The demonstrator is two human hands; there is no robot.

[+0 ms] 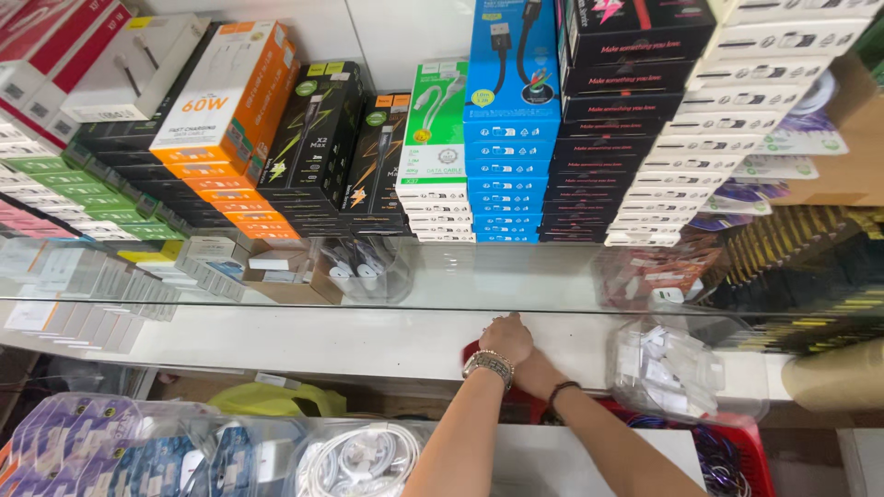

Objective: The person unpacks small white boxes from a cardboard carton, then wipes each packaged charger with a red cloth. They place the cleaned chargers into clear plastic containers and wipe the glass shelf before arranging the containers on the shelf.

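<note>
Head view, looking down over a shop shelf. Both forearms reach forward and cross near the wrists at the front edge of the white shelf. The left hand, above a metal wristwatch, is curled knuckles-up with its fingertips on the shelf edge, under the glass shelf; whether it grips anything cannot be told. The right hand is hidden behind the left wrist, only its wrist with a dark band showing, so its opening and contents cannot be told. A red object shows just beside the left hand, partly covered by it. Near the hands, to the right, a clear plastic bag of small white parts lies on the white shelf. Below it stands a red basket of cables.

On the glass shelf, stacks of boxed cables stand in rows: orange boxes, black boxes, blue boxes, white boxes. At lower left, bagged coiled white cables lie well apart from the hands.
</note>
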